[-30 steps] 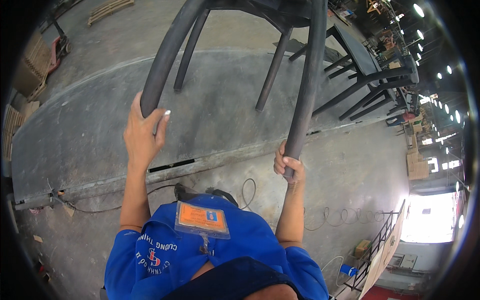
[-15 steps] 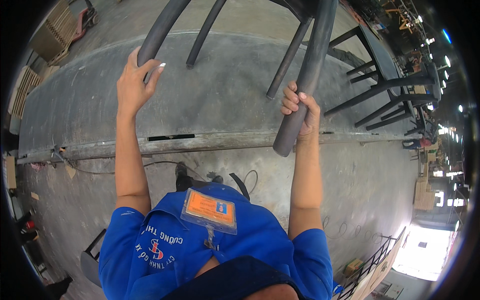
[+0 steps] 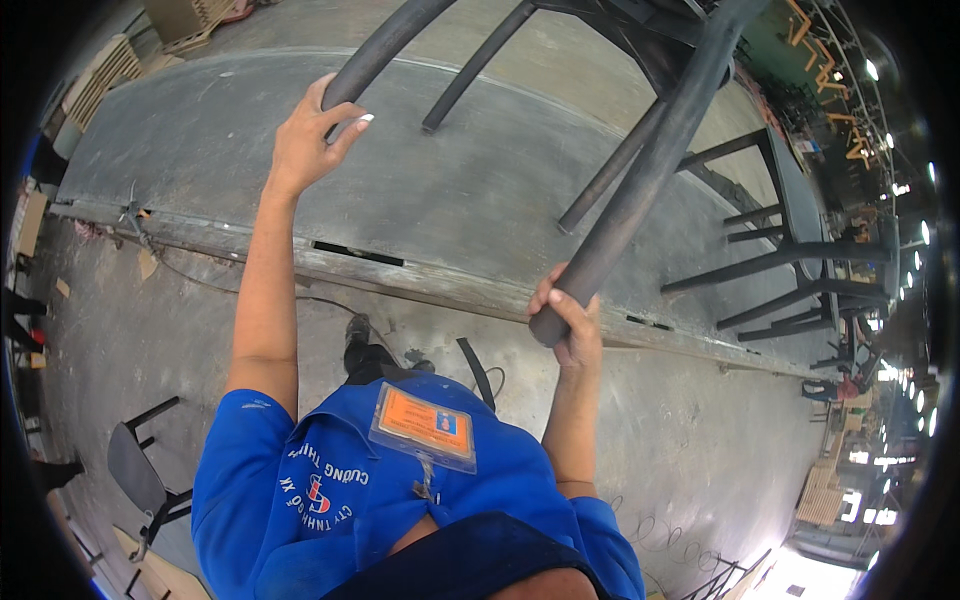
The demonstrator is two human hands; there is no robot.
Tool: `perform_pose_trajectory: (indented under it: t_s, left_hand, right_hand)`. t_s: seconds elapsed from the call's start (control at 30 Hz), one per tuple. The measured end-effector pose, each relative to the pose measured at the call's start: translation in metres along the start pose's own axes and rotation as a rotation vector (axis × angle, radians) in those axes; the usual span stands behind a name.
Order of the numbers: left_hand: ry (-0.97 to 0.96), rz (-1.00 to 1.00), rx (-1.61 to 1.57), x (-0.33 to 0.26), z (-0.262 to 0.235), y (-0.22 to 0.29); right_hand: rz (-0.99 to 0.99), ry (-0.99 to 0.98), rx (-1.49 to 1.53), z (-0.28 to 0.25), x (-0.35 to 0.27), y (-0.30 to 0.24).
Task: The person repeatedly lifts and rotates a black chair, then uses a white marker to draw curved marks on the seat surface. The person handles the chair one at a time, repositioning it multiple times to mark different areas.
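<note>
A black wooden chair (image 3: 640, 190) is tilted over a grey work table (image 3: 230, 150), its upper part cut off by the view's top edge. My left hand (image 3: 312, 140) curls round the end of one thick curved bar of the chair at the left; a white tip shows on one finger. Lower down and to the right, my right hand (image 3: 572, 318) grips the other thick bar close to its round end, fingers beneath and thumb on top. Two thinner legs of the chair reach down toward the tabletop between my hands.
More black chairs (image 3: 800, 250) stand at the table's right end. Another dark chair (image 3: 140, 470) is on the floor at lower left. A cable (image 3: 215, 285) runs along the floor by the table. Stacked wooden pieces (image 3: 105, 75) are at the far left.
My right hand has come down and nearer with the bar's end, so the chair is turned more. My left hand still holds its bar. The view has swung round a little.
</note>
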State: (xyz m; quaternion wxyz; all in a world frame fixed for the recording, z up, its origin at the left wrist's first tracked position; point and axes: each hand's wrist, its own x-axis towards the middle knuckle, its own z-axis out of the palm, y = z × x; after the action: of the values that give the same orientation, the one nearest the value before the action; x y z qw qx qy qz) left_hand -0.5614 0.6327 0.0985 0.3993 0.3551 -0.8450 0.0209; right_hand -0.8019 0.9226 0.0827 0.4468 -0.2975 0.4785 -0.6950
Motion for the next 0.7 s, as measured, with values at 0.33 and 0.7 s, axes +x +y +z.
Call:
perform_pose_trajectory:
  t_s: [0.33, 0.7]
  left_hand:
    - [0.169, 0.079, 0.079, -0.035, 0.005, -0.013]
    - [0.021, 0.095, -0.026, -0.039, 0.030, -0.100]
  right_hand:
    - [-0.096, 0.267, -0.199, 0.035, -0.008, 0.013]
    - [-0.209, 0.253, -0.273, 0.099, 0.002, 0.109]
